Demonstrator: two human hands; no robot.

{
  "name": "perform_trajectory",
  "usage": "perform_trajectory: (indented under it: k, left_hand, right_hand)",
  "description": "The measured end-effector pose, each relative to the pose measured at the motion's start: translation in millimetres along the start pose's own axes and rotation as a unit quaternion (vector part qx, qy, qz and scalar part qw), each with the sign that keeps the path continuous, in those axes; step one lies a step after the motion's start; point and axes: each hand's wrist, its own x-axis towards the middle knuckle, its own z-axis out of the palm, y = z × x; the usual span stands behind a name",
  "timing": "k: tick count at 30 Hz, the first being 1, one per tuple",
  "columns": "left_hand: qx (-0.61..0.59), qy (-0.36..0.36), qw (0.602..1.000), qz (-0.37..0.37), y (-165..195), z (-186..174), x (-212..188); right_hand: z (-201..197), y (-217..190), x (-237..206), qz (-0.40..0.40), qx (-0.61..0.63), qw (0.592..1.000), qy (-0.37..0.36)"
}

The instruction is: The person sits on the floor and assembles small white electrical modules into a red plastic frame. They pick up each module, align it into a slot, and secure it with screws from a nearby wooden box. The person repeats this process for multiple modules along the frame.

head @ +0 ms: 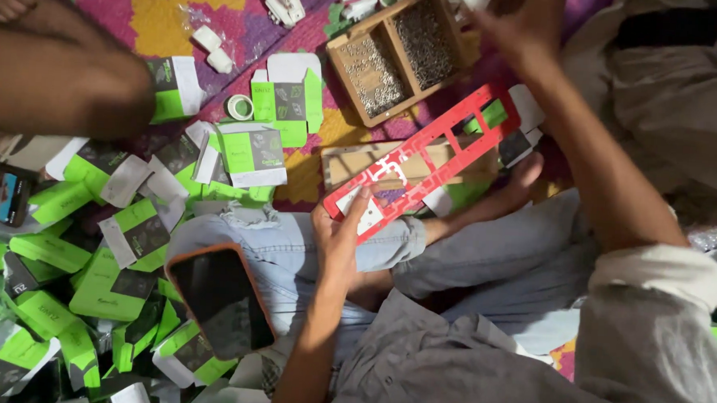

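Red plastic frame (425,160), long and pierced with rectangular openings, lies slanted across the middle of the frame, its lower left end clamped in the left hand (342,237), thumb on top, and its upper right end free above a pale wooden board (352,162). Below it the person's jeans-clad legs (453,246) fill the centre. Green and white cartons (90,246) crowd the whole left side, leaving little bare floor mat (161,11). A wooden tray (393,54) with two compartments of small metal parts sits at upper centre, just beyond the frame's far end. A phone (221,300) rests on the knee. The right hand (515,19) reaches to the top edge, blurred; whether it grips anything I cannot tell.
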Motion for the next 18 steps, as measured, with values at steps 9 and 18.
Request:
perform_trajectory:
  k: [9, 18]
  left_hand:
    - [-0.022, -0.004, 0.999, 0.046, -2, -3, -6]
    - [-0.015, -0.013, 0.996, 0.083, -5, -4, -17]
  right_hand:
    - [-59, -137, -109, -0.168, 0.154, 0.973, -0.028]
    - [-49, -174, -174, 0.032, 0.282, 0.958, -0.033]
